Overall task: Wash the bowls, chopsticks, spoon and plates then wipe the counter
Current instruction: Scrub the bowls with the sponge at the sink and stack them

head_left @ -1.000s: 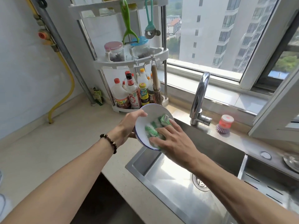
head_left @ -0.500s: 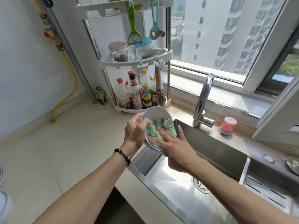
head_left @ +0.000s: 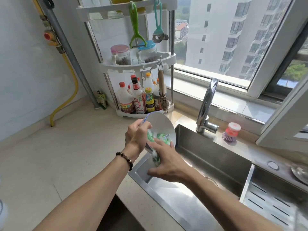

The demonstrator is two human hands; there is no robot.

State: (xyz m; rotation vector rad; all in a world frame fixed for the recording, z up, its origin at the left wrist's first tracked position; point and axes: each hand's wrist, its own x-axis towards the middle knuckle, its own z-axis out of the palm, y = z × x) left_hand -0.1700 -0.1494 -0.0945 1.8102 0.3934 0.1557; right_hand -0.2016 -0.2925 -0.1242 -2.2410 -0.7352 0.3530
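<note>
A white bowl with a blue rim (head_left: 160, 124) is held tilted over the left end of the steel sink (head_left: 208, 164). My left hand (head_left: 135, 139) grips its left rim, thumb over the edge. My right hand (head_left: 166, 162) holds a green and white dishcloth (head_left: 156, 139) that lies across the bowl's lower inside and hangs down past its rim. The bowl's underside is hidden behind my hands.
A chrome tap (head_left: 205, 107) stands behind the sink, with a pink dish brush (head_left: 231, 134) to its right. A white corner rack (head_left: 141, 67) with sauce bottles and jars stands at the back. The beige counter (head_left: 58, 155) stretches left. A drain rack section (head_left: 270, 202) lies at the right.
The bowl has turned more edge-on and my right hand with the cloth has slid from inside the bowl down toward its lower rim. The view has shifted slightly.
</note>
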